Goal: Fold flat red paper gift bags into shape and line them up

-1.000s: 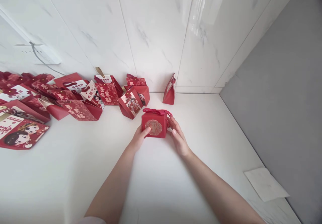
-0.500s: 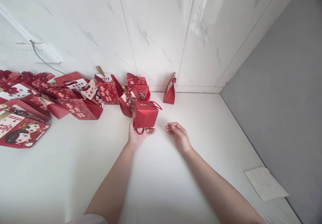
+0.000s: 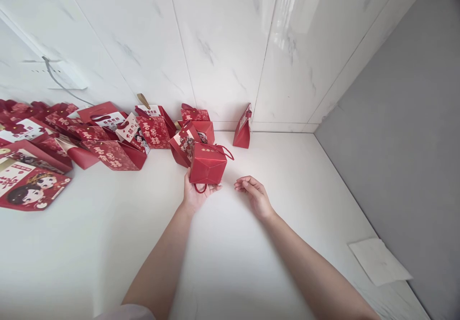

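A small red gift box [image 3: 208, 164] with twisted red rope handles rests on my left hand [image 3: 197, 195], its bottom panel and seams turned toward me. My left thumb lies along its left side and the fingers reach under it; one rope loop hangs over the palm. My right hand [image 3: 254, 196] hovers to the right of the box, apart from it, fingers loosely curved with nothing between them. Just behind the held box, partly covered by it, stands another red gift box [image 3: 184, 142] with a printed picture.
Several red and white gift boxes [image 3: 113, 154] line the wall on the left. One red box [image 3: 243, 131] stands alone by the tiled wall. A folded white paper [image 3: 379, 261] lies at the counter's right edge. A grey cable [image 3: 59, 83] runs down from a wall socket.
The box in my left hand has shifted very slightly right and tilted a little. My right hand has moved slightly left toward it.
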A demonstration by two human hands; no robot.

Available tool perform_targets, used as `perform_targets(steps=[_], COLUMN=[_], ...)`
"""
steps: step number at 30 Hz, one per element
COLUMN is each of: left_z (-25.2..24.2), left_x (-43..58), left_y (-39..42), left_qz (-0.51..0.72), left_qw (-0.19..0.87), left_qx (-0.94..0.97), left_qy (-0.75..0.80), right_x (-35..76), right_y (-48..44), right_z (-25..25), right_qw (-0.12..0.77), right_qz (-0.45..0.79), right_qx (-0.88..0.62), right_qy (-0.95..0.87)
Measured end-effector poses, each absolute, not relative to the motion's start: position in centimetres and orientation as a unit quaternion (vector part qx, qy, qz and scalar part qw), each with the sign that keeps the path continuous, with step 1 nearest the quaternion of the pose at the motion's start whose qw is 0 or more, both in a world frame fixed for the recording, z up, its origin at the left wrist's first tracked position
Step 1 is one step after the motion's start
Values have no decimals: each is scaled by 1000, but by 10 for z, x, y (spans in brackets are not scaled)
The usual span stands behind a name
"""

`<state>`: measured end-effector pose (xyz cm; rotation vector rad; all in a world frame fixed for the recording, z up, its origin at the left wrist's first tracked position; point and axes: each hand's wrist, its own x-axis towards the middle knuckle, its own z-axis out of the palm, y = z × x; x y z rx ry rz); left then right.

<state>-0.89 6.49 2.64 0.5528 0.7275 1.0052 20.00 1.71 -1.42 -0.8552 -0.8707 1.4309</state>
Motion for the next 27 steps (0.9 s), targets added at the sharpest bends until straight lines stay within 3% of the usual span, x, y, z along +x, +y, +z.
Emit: perform_targets(steps=[27], left_z=[14], left_x=[-11], left_y=[67], left_qz=[465], left_qw=[773], left_qx=[268], left_qy=[337], right_x=[199], right_y=[17], right_z=[-16], right_qw=[572], right_qz=[611], right_qx=[-372], right_qy=[-400])
